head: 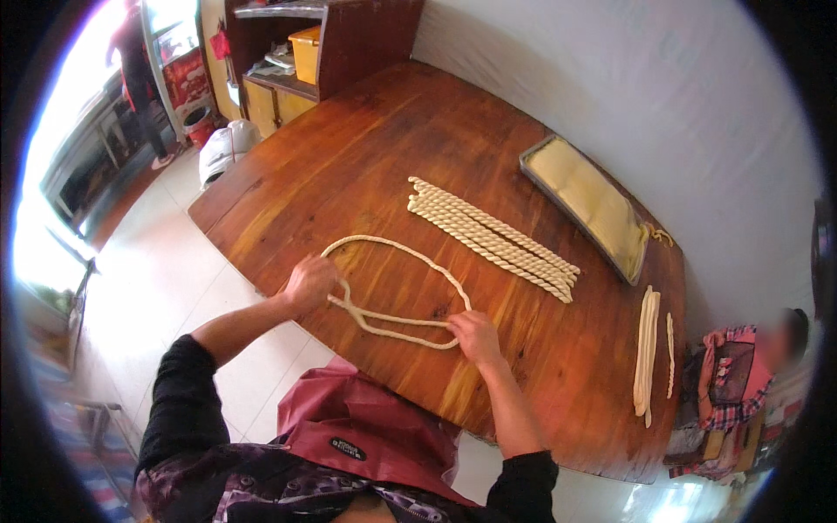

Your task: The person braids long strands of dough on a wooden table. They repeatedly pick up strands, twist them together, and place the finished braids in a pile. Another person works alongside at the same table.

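Note:
A long, thin rope of pale dough [405,249], twisted along its far stretch, lies in a wide loop on the wooden table [314,176] before me. My left hand [312,284], slightly blurred, grips the loop's left end, and a short loose tip juts out beside it. At the loop's right side my right hand [476,337] pinches the strand where it doubles back. Two nearer strands run between the hands and cross close to the left one. Beyond the loop, several thick twisted dough sticks [490,238] lie side by side in a slanting row.
A metal tray [585,225] of dough, apparently under plastic film, stands by the wall. Toward the right edge lie several straight dough strips [647,353] and one thin twisted piece [670,356]. A seated person [732,379] is at the right; another stands far left.

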`<action>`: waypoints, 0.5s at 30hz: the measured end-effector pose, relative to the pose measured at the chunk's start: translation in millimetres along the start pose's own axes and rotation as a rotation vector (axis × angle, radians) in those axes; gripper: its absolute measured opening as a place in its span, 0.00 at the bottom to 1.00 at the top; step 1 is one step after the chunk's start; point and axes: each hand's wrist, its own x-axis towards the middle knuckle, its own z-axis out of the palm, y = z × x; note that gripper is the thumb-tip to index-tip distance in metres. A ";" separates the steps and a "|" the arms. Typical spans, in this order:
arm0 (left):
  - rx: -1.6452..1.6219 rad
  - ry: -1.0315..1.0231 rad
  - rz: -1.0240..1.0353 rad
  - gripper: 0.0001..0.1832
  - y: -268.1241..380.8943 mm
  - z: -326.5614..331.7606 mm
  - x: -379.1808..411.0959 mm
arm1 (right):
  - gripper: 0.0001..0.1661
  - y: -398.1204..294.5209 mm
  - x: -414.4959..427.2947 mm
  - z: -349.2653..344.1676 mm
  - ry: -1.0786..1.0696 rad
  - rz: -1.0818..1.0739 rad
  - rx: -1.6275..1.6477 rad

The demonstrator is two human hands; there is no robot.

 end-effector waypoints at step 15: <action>-0.620 0.092 -1.104 0.09 -105.8 0.4 3.2 | 0.18 24.4 -27.3 1.8 0.122 0.456 -0.283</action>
